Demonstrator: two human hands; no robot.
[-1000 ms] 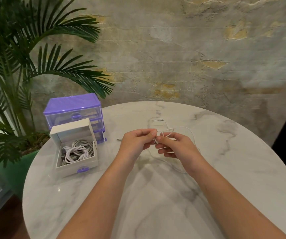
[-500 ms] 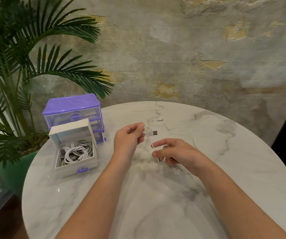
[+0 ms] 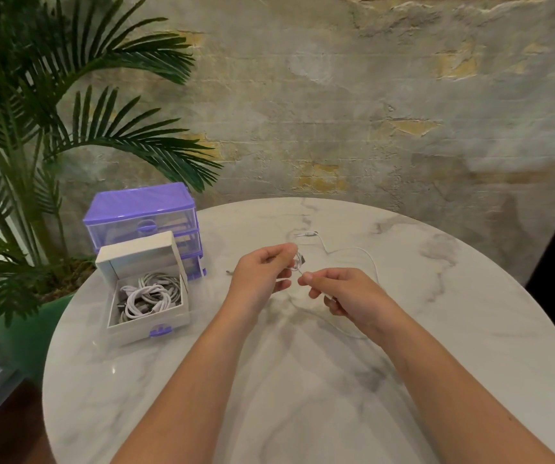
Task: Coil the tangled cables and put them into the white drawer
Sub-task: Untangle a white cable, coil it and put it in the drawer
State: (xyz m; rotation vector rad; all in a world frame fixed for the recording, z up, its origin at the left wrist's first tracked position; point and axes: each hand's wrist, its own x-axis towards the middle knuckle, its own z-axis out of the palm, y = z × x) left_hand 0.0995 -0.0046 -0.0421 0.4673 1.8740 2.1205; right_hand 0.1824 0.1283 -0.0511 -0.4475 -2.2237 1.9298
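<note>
Left hand (image 3: 262, 272) pinches the plug end of the cable (image 3: 368, 259) at centre frame, and the right hand (image 3: 343, 293) pinches the cord just beside it, fingertips nearly meeting. Thin white cord, looks light and limp; it should bend wherever it's led and spring loose if let go, so the hold belongs near the plug, feeding loops with the other hand. Its slack trails in a loop on the desk (image 3: 302, 396) toward the upper right, far plug lying above the hands. Drawer (image 3: 175, 316) sits at left, open, already holding coils, just in front of the purple organiser (image 3: 135, 205). Plenty of bare marble around; the desk's rim is well off.
</note>
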